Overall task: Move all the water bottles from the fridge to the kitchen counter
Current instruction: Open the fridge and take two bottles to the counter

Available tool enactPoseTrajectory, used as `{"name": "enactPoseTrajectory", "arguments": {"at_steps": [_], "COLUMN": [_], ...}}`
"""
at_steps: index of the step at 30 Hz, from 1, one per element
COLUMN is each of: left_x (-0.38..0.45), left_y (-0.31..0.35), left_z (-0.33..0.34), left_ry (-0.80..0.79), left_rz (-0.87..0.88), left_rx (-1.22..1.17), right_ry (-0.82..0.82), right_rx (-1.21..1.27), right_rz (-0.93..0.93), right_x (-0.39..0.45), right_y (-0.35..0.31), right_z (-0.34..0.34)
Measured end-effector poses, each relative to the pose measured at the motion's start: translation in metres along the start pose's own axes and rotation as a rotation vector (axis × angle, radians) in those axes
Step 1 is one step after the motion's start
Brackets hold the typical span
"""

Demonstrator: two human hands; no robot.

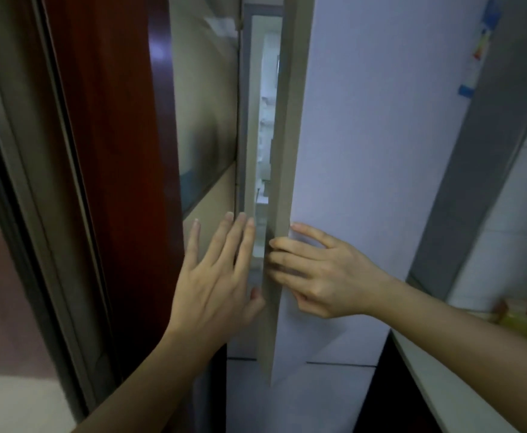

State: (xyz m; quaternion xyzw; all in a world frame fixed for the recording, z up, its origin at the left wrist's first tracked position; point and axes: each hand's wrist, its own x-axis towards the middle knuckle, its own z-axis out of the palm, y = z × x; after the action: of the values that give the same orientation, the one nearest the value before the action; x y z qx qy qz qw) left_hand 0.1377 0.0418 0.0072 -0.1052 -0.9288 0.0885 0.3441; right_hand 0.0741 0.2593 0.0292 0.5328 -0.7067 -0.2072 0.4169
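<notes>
My right hand has its fingers curled round the upright edge of the pale lilac fridge door, which stands barely ajar. My left hand lies flat, fingers straight, beside the gap. No water bottles show; I judge they sit beyond the fingers, inside, and the white tabletop lies right.
</notes>
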Motion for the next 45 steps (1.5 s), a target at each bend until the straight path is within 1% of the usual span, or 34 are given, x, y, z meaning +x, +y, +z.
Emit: {"name": "enactPoseTrajectory", "arguments": {"at_steps": [8, 18, 21, 25, 28, 32, 35, 37, 41, 43, 45], "left_x": [-0.026, -0.057, -0.061, -0.060, -0.053, -0.040, -0.025, -0.012, 0.022, 0.041, 0.062], "left_y": [0.047, 0.113, 0.130, 0.146, 0.152, 0.154, 0.147, 0.137, 0.116, 0.107, 0.099], "left_z": [-0.030, -0.064, -0.069, -0.068, -0.060, -0.048, -0.031, -0.018, 0.004, 0.016, 0.030], "left_ry": [-0.029, -0.039, -0.034, -0.029, -0.040, -0.035, -0.059, -0.068, -0.038, -0.036, -0.019], "left_rz": [0.024, 0.116, 0.117, 0.089, 0.059, 0.036, -0.005, -0.066, -0.174, -0.195, -0.205], "left_rx": [-0.090, -0.220, -0.250, -0.319, -0.359, -0.400, -0.423, -0.453, -0.485, -0.474, -0.491], "right_ry": [-0.031, -0.130, -0.184, -0.182, -0.163, -0.217, -0.238, -0.205, -0.083, -0.038, -0.011], "right_rx": [-0.045, -0.121, -0.137, -0.124, -0.090, -0.031, 0.013, 0.071, 0.200, 0.248, 0.288], "right_rz": [0.070, 0.271, 0.334, 0.413, 0.464, 0.552, 0.671, 0.805, 1.066, 1.162, 1.216], "right_x": [-0.070, -0.153, -0.173, -0.184, -0.179, -0.168, -0.157, -0.147, -0.120, -0.108, -0.097], "right_y": [-0.032, -0.070, -0.084, -0.101, -0.115, -0.125, -0.120, -0.113, -0.088, -0.069, -0.049], "right_z": [-0.070, -0.152, -0.171, -0.183, -0.180, -0.164, -0.148, -0.136, -0.104, -0.083, -0.062]}}
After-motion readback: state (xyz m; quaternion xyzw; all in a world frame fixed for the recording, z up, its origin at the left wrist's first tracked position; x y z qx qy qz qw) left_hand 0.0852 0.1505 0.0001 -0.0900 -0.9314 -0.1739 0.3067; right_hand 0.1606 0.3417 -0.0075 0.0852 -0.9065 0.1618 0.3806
